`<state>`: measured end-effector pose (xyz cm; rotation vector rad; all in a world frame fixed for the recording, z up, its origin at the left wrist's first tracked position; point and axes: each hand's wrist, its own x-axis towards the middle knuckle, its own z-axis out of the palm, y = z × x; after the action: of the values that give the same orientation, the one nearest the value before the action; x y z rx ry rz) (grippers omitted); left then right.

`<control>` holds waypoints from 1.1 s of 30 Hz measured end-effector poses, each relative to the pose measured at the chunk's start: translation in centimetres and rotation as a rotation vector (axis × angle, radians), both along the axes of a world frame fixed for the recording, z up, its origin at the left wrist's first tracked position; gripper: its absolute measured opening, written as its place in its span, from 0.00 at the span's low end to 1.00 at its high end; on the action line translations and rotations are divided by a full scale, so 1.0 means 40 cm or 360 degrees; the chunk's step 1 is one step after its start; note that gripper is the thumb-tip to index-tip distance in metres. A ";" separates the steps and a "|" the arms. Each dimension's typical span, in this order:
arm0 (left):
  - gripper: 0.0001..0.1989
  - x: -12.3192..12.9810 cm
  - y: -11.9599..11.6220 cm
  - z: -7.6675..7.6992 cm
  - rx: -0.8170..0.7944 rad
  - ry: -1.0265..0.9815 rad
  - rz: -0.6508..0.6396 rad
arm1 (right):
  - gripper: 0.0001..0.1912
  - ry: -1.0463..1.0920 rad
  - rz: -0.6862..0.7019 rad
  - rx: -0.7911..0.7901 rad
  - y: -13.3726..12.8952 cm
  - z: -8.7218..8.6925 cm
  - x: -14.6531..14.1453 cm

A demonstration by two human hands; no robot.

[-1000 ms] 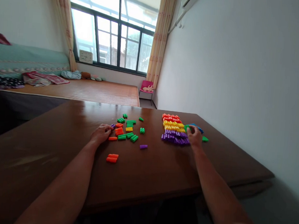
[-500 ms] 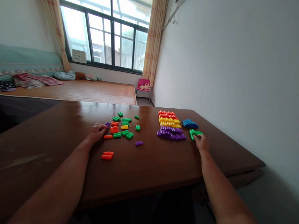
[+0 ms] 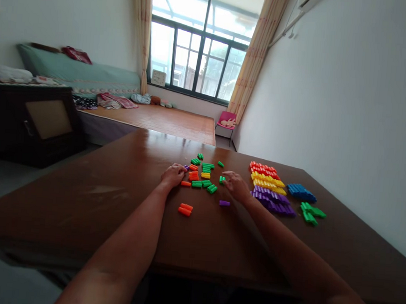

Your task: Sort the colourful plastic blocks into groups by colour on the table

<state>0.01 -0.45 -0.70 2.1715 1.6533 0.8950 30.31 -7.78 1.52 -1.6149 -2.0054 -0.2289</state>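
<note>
At the left of the loose pieces, my left hand [image 3: 173, 174] rests on the table, its fingers closed around the end of a small purple plastic tube [image 3: 186, 167]. My right hand [image 3: 234, 184] reaches over a pair of green tubes [image 3: 222, 180], fingers apart and nothing visibly held. Whether its fingertips touch the pair is hard to see. Between the hands lie several green tubes [image 3: 208, 166], orange tubes [image 3: 193, 175] and a yellow tube piece [image 3: 206, 175]. Closer to me are a single purple tube [image 3: 224, 203] and an orange pair [image 3: 185, 209].
On the right of the brown table [image 3: 120, 216] are rows of red tubes [image 3: 263, 169], yellow tubes [image 3: 268, 183] and purple tubes [image 3: 273, 202]. Blue tubes [image 3: 301, 192] and a green group [image 3: 311, 213] lie beyond them, towards the wall [image 3: 350, 102].
My right hand has left the green group at the far right and moved left to the green pair. My left hand stays by the purple tube. The view has turned left.
</note>
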 end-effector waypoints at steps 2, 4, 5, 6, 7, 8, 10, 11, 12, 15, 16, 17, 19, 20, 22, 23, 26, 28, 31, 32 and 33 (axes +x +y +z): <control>0.12 0.000 -0.001 -0.002 -0.0017 -0.0029 0.0011 | 0.25 -0.0016 0.0042 -0.0082 0.080 -0.007 -0.083; 0.12 0.002 -0.003 -0.001 -0.0030 -0.0046 0.0030 | 0.29 -0.0017 -0.0052 -0.0219 0.148 -0.006 -0.146; 0.12 0.002 -0.004 0.000 -0.0037 -0.0051 0.0041 | 0.32 -0.0008 -0.0165 -0.0319 0.178 -0.004 -0.169; 0.12 0.003 -0.005 0.000 -0.0046 -0.0055 0.0052 | 0.35 0.0006 -0.0303 -0.0432 0.205 -0.001 -0.187; 0.12 0.004 -0.006 0.001 -0.0054 -0.0062 0.0061 | 0.37 0.0027 -0.0434 -0.0543 0.228 0.002 -0.200; 0.12 0.005 -0.007 0.001 -0.0062 -0.0070 0.0069 | 0.39 0.0063 -0.0507 -0.0639 0.249 0.003 -0.206; 0.11 0.006 -0.008 0.001 -0.0070 -0.0093 0.0080 | 0.39 0.0157 -0.0441 -0.0751 0.281 0.001 -0.204; 0.11 0.006 -0.009 0.001 -0.0066 -0.0110 0.0081 | 0.37 0.0204 -0.0340 -0.0778 0.293 -0.002 -0.197; 0.11 0.005 -0.010 0.001 -0.0059 -0.0131 0.0083 | 0.35 0.0250 -0.0218 -0.0794 0.301 -0.005 -0.187; 0.11 0.006 -0.012 0.004 -0.0012 -0.0236 0.0111 | 0.34 0.0387 0.0120 -0.0844 0.303 -0.014 -0.155; 0.11 0.008 -0.012 0.006 0.0022 -0.0275 0.0113 | 0.34 0.0459 0.0232 -0.0868 0.298 -0.014 -0.148; 0.10 0.011 -0.012 0.008 0.0077 -0.0304 0.0098 | 0.32 0.0548 0.0348 -0.0890 0.291 -0.014 -0.145; 0.10 0.019 -0.013 0.012 0.0236 -0.0330 0.0000 | 0.27 0.0725 0.0543 -0.0913 0.274 -0.008 -0.148; 0.10 0.025 -0.013 0.013 0.0315 -0.0329 -0.0080 | 0.25 0.0808 0.0632 -0.0903 0.264 -0.004 -0.154; 0.12 0.033 -0.013 0.012 0.0397 -0.0301 -0.0263 | 0.23 0.0920 0.0780 -0.0843 0.246 0.007 -0.170; 0.13 0.036 -0.013 0.010 0.0393 -0.0274 -0.0347 | 0.22 0.0932 0.0834 -0.0806 0.238 0.013 -0.177; 0.14 0.036 -0.013 0.005 0.0348 -0.0192 -0.0438 | 0.19 0.0904 0.0925 -0.0688 0.219 0.031 -0.178; 0.13 0.031 -0.011 0.005 0.0330 -0.0195 -0.0382 | 0.19 0.0869 0.0817 -0.0646 0.208 0.040 -0.156; 0.16 0.026 -0.009 0.008 0.0227 -0.0277 -0.0271 | 0.20 0.0784 0.0497 -0.0769 0.190 0.047 -0.109; 0.16 0.025 -0.008 0.009 0.0180 -0.0287 -0.0233 | 0.20 0.0699 0.0380 -0.0792 0.185 0.048 -0.097; 0.17 0.025 -0.008 0.010 0.0145 -0.0270 -0.0194 | 0.19 0.0591 0.0269 -0.0770 0.180 0.049 -0.091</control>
<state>1.01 -0.76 -0.30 2.1610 1.4110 1.1048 26.68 -0.60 3.47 -1.5959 -1.9731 0.6197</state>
